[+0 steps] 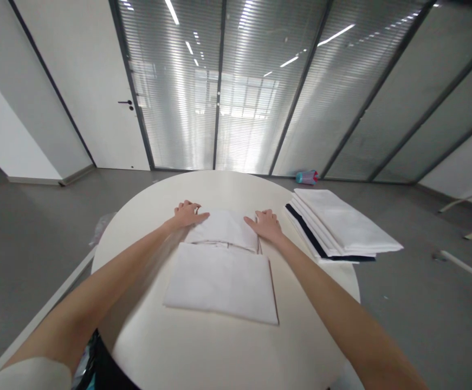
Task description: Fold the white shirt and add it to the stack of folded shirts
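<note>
A folded white cloth (pixel 219 281) lies on the round white table in front of me. Its far part (pixel 223 227) is a narrower folded section, split from the wider near panel by a crosswise crease. At the far left corner, my left hand (pixel 189 214) has its thumb over the cloth and its fingers curled at the edge. My right hand (pixel 266 225) grips the far right corner in the same way, thumb pointing inward. The undersides of both hands' fingers are hidden.
A stack of folded white cloths (pixel 337 222) with dark layers among them overhangs the right edge of the round table (pixel 227 352). Beyond, a blue and pink package (pixel 306 177) lies on the floor by the glass partition (pixel 252 108). Chair legs (pixel 467 268) stand at right.
</note>
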A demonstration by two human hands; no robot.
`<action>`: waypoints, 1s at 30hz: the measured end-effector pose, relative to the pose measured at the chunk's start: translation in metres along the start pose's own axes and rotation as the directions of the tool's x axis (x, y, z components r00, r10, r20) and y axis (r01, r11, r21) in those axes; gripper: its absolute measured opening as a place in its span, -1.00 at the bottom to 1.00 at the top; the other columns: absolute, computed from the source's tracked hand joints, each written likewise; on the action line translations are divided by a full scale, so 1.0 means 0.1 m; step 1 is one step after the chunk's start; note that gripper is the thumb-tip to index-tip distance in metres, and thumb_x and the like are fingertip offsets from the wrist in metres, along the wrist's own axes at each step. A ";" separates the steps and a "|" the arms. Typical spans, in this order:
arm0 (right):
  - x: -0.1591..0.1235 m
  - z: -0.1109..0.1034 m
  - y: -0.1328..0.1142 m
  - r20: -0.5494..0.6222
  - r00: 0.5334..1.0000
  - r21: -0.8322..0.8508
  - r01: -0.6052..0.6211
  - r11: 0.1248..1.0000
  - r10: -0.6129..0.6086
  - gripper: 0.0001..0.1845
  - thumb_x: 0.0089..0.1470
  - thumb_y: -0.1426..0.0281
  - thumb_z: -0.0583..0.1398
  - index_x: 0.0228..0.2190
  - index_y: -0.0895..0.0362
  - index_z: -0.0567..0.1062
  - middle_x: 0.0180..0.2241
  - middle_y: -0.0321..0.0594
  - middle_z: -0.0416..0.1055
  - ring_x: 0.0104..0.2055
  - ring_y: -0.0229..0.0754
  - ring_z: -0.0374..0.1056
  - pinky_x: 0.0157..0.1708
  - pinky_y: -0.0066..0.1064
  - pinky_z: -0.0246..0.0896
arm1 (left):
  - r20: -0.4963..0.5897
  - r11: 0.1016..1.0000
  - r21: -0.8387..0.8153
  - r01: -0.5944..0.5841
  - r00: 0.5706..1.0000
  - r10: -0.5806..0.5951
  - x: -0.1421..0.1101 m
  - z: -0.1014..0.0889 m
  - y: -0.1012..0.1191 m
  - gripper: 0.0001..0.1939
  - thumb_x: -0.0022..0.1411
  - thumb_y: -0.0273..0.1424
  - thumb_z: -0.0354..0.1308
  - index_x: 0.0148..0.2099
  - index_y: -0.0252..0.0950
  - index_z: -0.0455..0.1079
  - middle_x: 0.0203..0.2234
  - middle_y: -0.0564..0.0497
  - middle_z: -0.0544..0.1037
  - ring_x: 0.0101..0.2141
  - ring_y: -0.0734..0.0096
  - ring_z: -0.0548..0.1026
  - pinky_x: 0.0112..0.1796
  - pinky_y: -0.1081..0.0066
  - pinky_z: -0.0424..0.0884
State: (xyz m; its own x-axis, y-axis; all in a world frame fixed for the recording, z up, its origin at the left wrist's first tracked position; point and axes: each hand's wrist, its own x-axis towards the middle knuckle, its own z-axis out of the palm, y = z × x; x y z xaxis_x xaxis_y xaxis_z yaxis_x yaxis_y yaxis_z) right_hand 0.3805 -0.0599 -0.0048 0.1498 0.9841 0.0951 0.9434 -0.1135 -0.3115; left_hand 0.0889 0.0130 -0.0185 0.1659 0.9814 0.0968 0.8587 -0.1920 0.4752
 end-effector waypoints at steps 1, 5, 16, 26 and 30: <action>0.06 -0.01 0.03 0.048 0.998 0.007 -0.036 0.999 0.035 -0.27 0.07 -0.15 0.14 -0.01 0.19 0.47 0.10 0.23 0.28 0.17 0.27 0.23 0.08 0.11 0.17 | 0.039 0.998 -0.066 0.016 0.999 -0.013 0.04 -0.06 -0.03 -0.32 -0.04 0.10 0.26 0.00 -0.29 0.49 0.00 -0.26 0.46 0.09 -0.23 0.35 0.06 -0.02 0.24; 0.23 0.03 0.09 0.146 0.989 0.309 -0.019 0.951 -0.028 -0.38 -0.12 0.03 0.35 -0.11 0.15 0.42 -0.08 0.02 0.44 -0.01 0.09 0.37 -0.01 -0.03 0.27 | 0.177 0.876 -0.482 0.008 0.980 0.088 0.10 -0.22 -0.11 -0.37 -0.23 -0.08 0.42 -0.13 -0.31 0.41 -0.27 -0.10 0.52 -0.17 0.06 0.50 -0.13 0.19 0.38; 0.13 -0.39 -0.21 -0.282 0.942 0.774 0.336 0.537 -0.183 -0.62 -0.07 0.22 0.28 -0.25 0.04 0.27 -0.37 -0.34 0.35 -0.33 -0.21 0.32 -0.28 -0.36 0.29 | -0.144 0.574 -0.779 -0.251 0.963 0.227 -0.21 -0.72 0.18 -0.49 -0.08 -0.21 0.42 -0.10 -0.36 0.45 -0.26 -0.09 0.57 -0.25 0.23 0.50 -0.15 0.22 0.40; -0.80 -0.09 0.22 -0.140 0.811 0.499 0.553 0.667 -0.568 -0.40 0.03 0.30 0.25 0.12 0.05 0.30 0.12 -0.02 0.36 0.17 0.01 0.30 0.17 -0.11 0.18 | -0.065 0.654 -0.359 -0.666 0.717 0.694 -1.09 -0.58 -0.10 -0.47 0.21 -0.19 0.21 0.18 -0.28 0.33 0.09 -0.25 0.43 0.10 0.05 0.41 0.10 0.15 0.32; -0.64 -0.06 0.24 -0.060 0.763 0.344 0.621 0.704 -0.643 -0.50 0.08 0.47 0.08 0.08 0.06 0.42 0.08 -0.11 0.44 0.14 -0.07 0.36 0.18 -0.16 0.19 | 0.058 0.697 -0.262 -0.668 0.710 0.702 -0.90 -0.40 -0.12 -0.63 0.34 -0.31 0.04 0.15 -0.25 0.40 0.04 -0.18 0.49 0.02 0.17 0.48 0.04 0.25 0.36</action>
State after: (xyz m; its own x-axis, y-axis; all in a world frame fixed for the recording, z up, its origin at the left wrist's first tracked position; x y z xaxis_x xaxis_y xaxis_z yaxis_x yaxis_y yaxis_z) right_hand 0.3956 -0.1264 -0.0128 -0.4748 0.8158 0.3301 0.6555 0.5781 -0.4860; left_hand 0.0440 -0.0732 0.0017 0.7488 0.5619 0.3514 0.3602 -0.7901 0.4960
